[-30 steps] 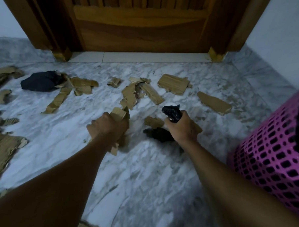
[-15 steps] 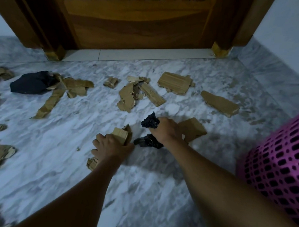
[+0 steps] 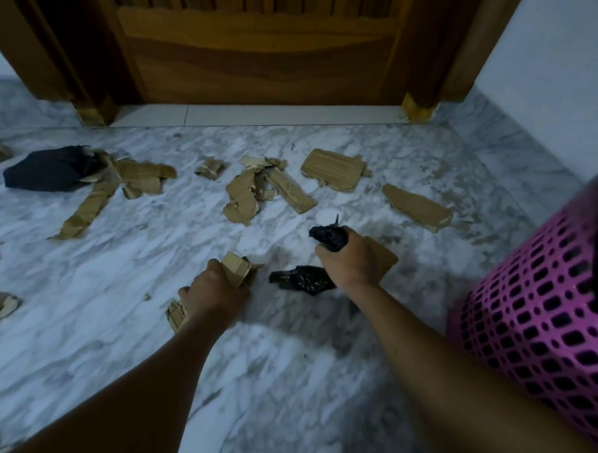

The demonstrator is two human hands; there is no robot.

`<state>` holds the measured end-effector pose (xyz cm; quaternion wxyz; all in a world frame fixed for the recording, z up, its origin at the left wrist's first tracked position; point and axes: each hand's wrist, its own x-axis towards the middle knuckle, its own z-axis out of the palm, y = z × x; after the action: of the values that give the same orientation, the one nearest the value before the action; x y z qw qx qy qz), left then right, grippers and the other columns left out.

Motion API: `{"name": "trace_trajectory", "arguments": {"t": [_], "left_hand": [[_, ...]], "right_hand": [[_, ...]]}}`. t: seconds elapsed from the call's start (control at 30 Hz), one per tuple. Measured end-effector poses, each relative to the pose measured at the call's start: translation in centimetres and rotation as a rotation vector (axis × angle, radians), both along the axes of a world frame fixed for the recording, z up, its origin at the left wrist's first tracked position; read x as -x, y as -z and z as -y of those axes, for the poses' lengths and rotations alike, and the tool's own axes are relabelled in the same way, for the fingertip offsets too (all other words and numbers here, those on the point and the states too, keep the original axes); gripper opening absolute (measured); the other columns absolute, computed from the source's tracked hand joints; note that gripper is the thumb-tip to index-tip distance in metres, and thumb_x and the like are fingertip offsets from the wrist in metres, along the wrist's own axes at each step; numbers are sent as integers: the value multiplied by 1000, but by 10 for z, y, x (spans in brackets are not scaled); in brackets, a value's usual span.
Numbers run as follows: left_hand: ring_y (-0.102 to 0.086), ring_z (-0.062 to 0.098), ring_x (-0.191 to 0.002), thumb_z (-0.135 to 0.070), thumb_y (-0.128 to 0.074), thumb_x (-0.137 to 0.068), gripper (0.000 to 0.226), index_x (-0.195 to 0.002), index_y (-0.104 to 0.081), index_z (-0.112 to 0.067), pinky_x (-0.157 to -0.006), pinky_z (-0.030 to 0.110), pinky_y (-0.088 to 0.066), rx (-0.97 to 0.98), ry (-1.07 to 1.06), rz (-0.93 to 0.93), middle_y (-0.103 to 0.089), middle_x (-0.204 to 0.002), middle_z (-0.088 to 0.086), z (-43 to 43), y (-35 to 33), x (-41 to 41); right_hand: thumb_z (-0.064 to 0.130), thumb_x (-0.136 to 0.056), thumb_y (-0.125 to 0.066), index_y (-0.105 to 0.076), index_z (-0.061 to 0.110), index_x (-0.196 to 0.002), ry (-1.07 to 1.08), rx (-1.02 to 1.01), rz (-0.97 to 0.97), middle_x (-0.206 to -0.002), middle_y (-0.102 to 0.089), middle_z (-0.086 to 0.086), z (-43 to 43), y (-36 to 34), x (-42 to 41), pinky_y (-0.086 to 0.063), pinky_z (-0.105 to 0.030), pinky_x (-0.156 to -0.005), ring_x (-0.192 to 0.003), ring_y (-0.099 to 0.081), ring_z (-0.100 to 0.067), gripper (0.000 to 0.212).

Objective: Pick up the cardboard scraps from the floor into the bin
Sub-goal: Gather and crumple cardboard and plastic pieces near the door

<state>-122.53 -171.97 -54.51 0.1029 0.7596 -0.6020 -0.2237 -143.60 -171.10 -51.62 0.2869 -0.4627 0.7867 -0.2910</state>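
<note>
While crouching low over the marble floor, gripping a folded wad of cardboard tight in the left hand, ends poking out top and bottom of the fist. Clutching crumpled black plastic in the right hand, fingers wrapped shut, with another black crumple lying just beside the wrist and a flat brown piece peeking out behind the knuckles. Further out, still sitting scattered: more cardboard scraps, a long strip, a dark cloth far left. Standing at the right edge, the pink perforated bin. Closing off the back, a wooden door.
</note>
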Motion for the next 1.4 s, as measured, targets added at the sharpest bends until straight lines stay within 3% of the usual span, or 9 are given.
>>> {"name": "trace_trajectory", "arguments": {"t": [0.17,0.43,0.8,0.93,1.07,1.17,1.27,1.33,1.4], "left_hand": [[-60,36,-90,-48,-65,-82,45,-101,-48,-11,-77,42,-51,23,35,-61,-63,-98,14,-5,-7,16],[-60,35,-91,-40,-70,-77,46,-106,-47,-12,-72,38,-51,-48,108,-12,-63,-101,14,-6,0,36],[-61,35,-95,-37,-72,-75,53,-112,-44,-11,-72,38,-51,-56,162,-12,-63,-105,16,4,-4,51],[-59,29,-89,-41,-73,-76,49,-106,-45,-14,-67,35,-50,-54,254,-95,-60,-99,8,19,-28,60],[-59,25,-80,-32,-79,-71,51,-105,-46,-13,-63,32,-53,-49,291,-191,-57,-91,5,47,-76,63],[-65,26,-76,-29,-82,-69,39,-91,-60,-6,-59,30,-52,-61,314,-261,-64,-81,9,70,-116,61],[-55,18,-63,-35,-80,-72,34,-70,-56,-10,-53,25,-41,-89,313,-286,-57,-68,6,86,-161,58],[-53,14,-59,-42,-79,-72,38,-67,-55,-13,-48,24,-39,-76,304,-264,-55,-64,2,97,-180,58],[-61,21,-67,-46,-79,-69,41,-75,-61,-10,-54,28,-50,-75,260,-274,-62,-71,5,110,-183,62]], "right_hand": [[36,-92,-63,-58,21,-123,202,71,-156,-111,-69,-6,-10,-4,31,-50,-36,-77,-101,-65,-31,35],[61,-80,-69,-57,13,-127,275,-317,-202,-118,-66,-10,-20,22,67,-44,-33,-70,-104,-64,-32,68],[42,-81,-72,-71,13,-102,302,-226,-11,-88,-69,-7,-7,27,57,-46,-28,-62,-78,-64,-27,36],[30,-86,-69,-62,13,-89,283,-154,19,-82,-61,-5,-1,7,54,-41,-27,-63,-72,-56,-24,18],[28,-89,-64,-61,11,-94,242,-153,-122,-80,-57,-6,19,-42,65,-44,-30,-62,-73,-57,-27,17],[26,-90,-61,-59,9,-100,190,-233,-247,-72,-53,-6,34,-88,79,-45,-30,-57,-64,-54,-25,19],[25,-93,-59,-53,12,-133,236,-240,-250,-107,-64,-14,47,-142,90,-55,-40,-77,-90,-63,-32,43],[28,-95,-57,-39,10,-145,279,-204,-227,-131,-57,-16,55,-164,97,-52,-42,-91,-113,-58,-36,57],[27,-95,-57,-35,6,-145,303,-197,-207,-133,-55,-17,61,-172,106,-48,-38,-86,-114,-57,-36,58]]}}
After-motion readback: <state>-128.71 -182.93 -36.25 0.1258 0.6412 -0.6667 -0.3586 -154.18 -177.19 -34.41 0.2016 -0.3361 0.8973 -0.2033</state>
